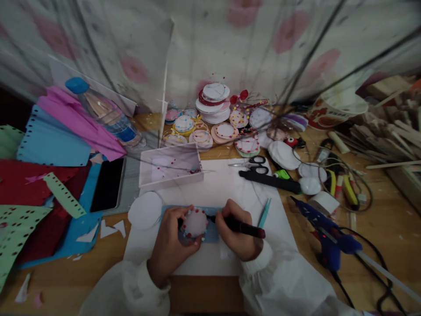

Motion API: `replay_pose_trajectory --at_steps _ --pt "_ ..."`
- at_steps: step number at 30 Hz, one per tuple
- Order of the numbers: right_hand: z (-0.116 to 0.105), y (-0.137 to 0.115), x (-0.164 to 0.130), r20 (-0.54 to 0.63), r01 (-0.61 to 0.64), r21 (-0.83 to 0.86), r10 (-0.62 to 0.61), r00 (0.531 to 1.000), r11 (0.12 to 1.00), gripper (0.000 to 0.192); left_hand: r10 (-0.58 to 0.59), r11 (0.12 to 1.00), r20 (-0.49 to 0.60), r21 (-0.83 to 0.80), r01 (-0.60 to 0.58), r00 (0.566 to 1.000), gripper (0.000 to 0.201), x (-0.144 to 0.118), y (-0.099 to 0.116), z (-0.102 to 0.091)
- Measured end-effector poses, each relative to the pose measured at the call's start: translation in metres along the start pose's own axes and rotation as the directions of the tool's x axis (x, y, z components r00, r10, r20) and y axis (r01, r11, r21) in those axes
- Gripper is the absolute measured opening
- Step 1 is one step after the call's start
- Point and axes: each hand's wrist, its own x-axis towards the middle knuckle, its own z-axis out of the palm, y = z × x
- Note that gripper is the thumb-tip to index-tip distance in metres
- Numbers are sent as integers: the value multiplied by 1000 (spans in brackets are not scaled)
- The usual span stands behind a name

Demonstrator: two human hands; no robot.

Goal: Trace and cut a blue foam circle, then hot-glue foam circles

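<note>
Between the thumb and fingers of my left hand (174, 237) is a small round paper disc (194, 223) with red and blue dots round its edge. My right hand (236, 228) is closed round a black marker (241, 226) with a dark red end. The marker's tip is at the disc's right edge; whether it touches I cannot tell. Under both hands lie a blue sheet (213, 232) and white paper (279, 224). Teal tweezers (264, 213) rest right of my right hand, and blank white discs (145, 210) lie left of my left hand.
A white box (171, 166) with red beads stands ahead, with several decorated discs (225, 131) behind it. Scissors (253, 164) lie right of it. A blue glue gun (329, 237) with a cord is at right. A phone (108, 184), a bottle (108, 114) and coloured sheets (54, 136) fill the left.
</note>
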Motion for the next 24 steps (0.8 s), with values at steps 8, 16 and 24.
replay_pose_trajectory --at_steps 8,16,24 --pt "-3 -3 0 47 66 -47 -63 997 997 26 11 1000 -1 7 -11 1000 55 2 1 -1" --pt "-4 3 -6 36 136 9 -136 990 991 26 1 1000 5 -17 -1 1000 57 0 0 -1" --pt "-4 12 -9 -101 204 54 -197 975 978 29 27 997 34 -72 -25 999 56 -6 1 -3"
